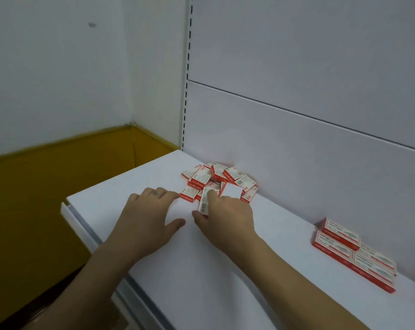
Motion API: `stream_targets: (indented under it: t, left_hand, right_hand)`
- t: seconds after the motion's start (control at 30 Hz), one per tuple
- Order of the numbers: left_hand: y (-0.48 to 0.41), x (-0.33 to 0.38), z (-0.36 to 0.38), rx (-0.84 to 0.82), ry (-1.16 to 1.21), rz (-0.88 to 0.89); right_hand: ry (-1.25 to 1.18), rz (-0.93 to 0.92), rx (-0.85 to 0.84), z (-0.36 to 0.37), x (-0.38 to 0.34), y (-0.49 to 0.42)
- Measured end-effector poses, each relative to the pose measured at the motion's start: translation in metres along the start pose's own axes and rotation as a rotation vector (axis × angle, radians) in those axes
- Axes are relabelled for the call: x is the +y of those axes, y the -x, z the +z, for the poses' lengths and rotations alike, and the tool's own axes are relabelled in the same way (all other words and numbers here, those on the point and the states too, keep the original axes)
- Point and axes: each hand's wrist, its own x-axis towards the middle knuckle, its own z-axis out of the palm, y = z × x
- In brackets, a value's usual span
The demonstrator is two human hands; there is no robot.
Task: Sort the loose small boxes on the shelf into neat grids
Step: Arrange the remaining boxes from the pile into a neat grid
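A loose heap of several small red-and-white boxes [219, 181] lies on the white shelf [225, 270] against the back panel. My right hand [225, 217] pinches one box [205, 202] at the heap's near edge, thumb below it and fingers on top. My left hand [146, 220] lies flat on the shelf just left of the heap, fingers spread, fingertips close to the leftmost box [189, 193]. Further right, several boxes [354, 253] sit side by side in a neat flat group along the back panel.
The shelf's left end [67, 210] and front edge [139, 289] drop off to a yellow-brown wall band [46, 182]. A slotted white upright [187, 75] rises at the shelf's back left corner. The grey back panel [297, 144] closes the rear.
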Motion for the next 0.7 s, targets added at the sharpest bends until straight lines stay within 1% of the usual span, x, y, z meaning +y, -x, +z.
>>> stream_targets:
  t: [0.1, 0.33, 0.53, 0.7]
  left_hand:
    - [0.002, -0.006, 0.0, 0.0, 0.007, 0.0]
    - [-0.002, -0.005, 0.002, -0.023, 0.035, 0.062]
    - [-0.009, 0.001, 0.003, -0.017, 0.063, 0.16]
    - [-0.016, 0.007, 0.008, -0.009, 0.059, 0.279]
  right_hand:
    - [0.036, 0.056, -0.026, 0.01, -0.006, -0.005]
    - [0.035, 0.131, 0.017, 0.017, -0.01, -0.005]
    - [-0.102, 0.19, -0.018, 0.008, 0.002, 0.012]
    - [-0.215, 0.224, -0.029, 0.003, 0.011, 0.028]
